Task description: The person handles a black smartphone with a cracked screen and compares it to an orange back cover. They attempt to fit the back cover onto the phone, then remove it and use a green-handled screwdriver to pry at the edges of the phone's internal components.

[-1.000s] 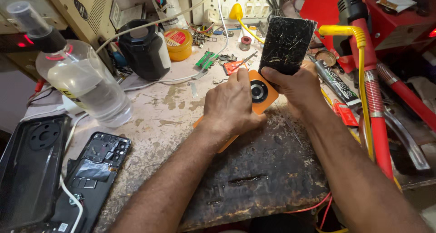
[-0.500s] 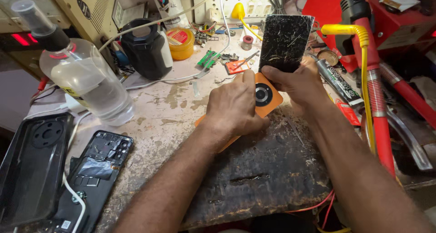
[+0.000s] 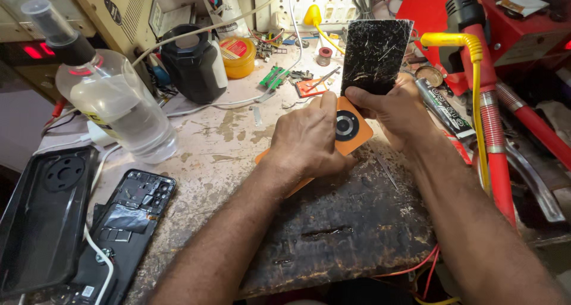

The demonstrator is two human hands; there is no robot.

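Your work surface [image 3: 232,138] is stained and crowded, with a charred dark mat [image 3: 345,227] laid across the near edge. Far left, a black phone case [image 3: 41,221] lies flat, and just beside it an opened phone frame [image 3: 131,221] shows its insides. A clear plastic bottle [image 3: 113,102] stands at the left, a black jar [image 3: 193,70] behind it, a small yellow tin [image 3: 238,55] further back. Now the centre: your left hand [image 3: 306,141] is clamped down over an orange phone back [image 3: 351,129], pinning it against the mat's far edge. Your right hand [image 3: 398,111] pinches the bottom edge of a cracked black screen [image 3: 375,55], holding it upright above the orange piece, touching it at the base.
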